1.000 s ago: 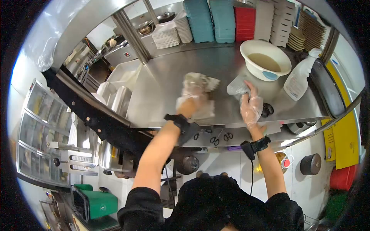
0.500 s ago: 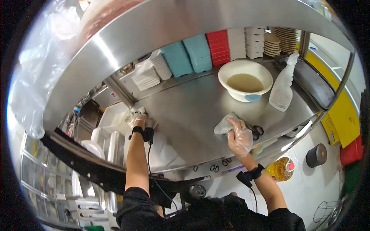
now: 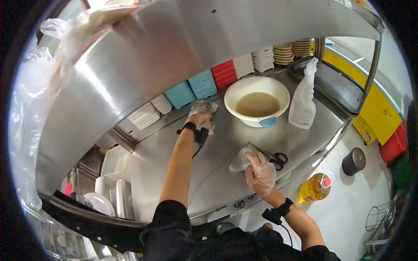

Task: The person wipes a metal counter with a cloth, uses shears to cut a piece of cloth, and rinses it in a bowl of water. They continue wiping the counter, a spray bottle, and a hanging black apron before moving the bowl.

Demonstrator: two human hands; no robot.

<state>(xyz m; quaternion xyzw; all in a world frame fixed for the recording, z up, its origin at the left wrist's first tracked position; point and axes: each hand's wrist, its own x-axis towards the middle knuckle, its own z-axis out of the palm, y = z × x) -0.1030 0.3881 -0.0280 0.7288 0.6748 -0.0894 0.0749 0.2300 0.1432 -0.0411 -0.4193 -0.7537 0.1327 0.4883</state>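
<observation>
My left hand (image 3: 201,118) is closed on a crumpled grey-white cloth (image 3: 210,108), pressed against the steel counter (image 3: 167,139) near its back edge. My right hand (image 3: 262,173), in a clear plastic glove, hovers low over or rests on the counter's front part. Its fingers curl round a whitish, translucent, crumpled piece (image 3: 238,162), whose kind I cannot make out. Black-handled scissors (image 3: 278,161) lie just beside the right hand, blades partly behind it. Farther back stands a cream basin (image 3: 230,98) of cloudy liquid, with a white spray bottle (image 3: 302,104) to its right.
Stacked teal dishes (image 3: 179,95), red dishes (image 3: 224,73) and plates (image 3: 283,54) line the back under a steel shelf (image 3: 174,35). A dark tray (image 3: 335,85) lies at right. An oil jug (image 3: 314,189) stands on the floor. White containers (image 3: 116,163) sit at left.
My left hand has slid the cloth right and toward the back of the counter, to in front of the teal dishes. The right hand keeps its grip near the scissors. The view has shifted.
</observation>
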